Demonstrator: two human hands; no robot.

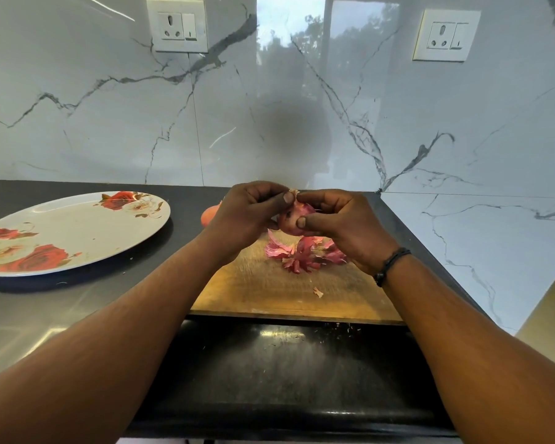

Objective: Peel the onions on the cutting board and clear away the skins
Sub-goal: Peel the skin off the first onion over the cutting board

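Holding one onion (293, 217) w/ both hands, left hand (247, 213) & right hand (340, 225).
Pink skins (302, 253) lie on the cutting board (269, 293), under the hands.

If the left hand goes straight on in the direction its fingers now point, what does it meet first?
The left hand points right, so it would first press into the onion it already holds, then probably the right hand gripping the other side. Depth is hard to judge.

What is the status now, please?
Left hand and right hand both grip onion above board. Skins piled on board. Nothing in the way.
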